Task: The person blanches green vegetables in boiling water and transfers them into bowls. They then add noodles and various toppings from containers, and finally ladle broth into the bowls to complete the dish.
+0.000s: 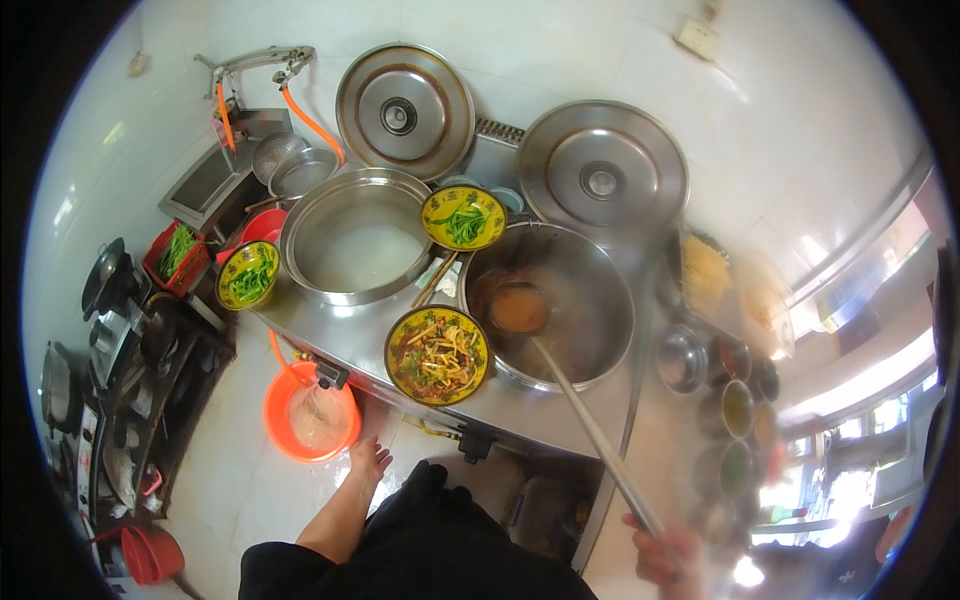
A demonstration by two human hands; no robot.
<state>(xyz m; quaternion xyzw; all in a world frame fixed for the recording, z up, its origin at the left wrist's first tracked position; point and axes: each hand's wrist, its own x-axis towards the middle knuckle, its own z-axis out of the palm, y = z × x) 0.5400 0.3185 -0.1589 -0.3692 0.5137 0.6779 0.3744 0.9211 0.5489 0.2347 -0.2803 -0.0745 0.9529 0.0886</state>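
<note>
My right hand [666, 553] grips the long metal handle of a ladle [519, 307]. The ladle's bowl, full of reddish-brown liquid, is in the right-hand steel pot [585, 337] of dark broth. My left hand [370, 457] is low at the stove's front, fingers apart and holding nothing, beside an orange bucket [271, 420]. A yellow patterned bowl [436, 355] of topped food stands on the steel stove top left of the pot. Two yellow bowls of greens stand by the left-hand pot, one at its left [251, 275], the other [464, 218] between the pots.
The left-hand pot [360, 236] holds cloudy liquid. Two large lids [405, 111] [602, 172] lean at the back wall. Chopsticks [435, 279] lie between the pots. A sink [206, 191] and a red basket [176, 259] of greens are left; metal containers [727, 409] line the right.
</note>
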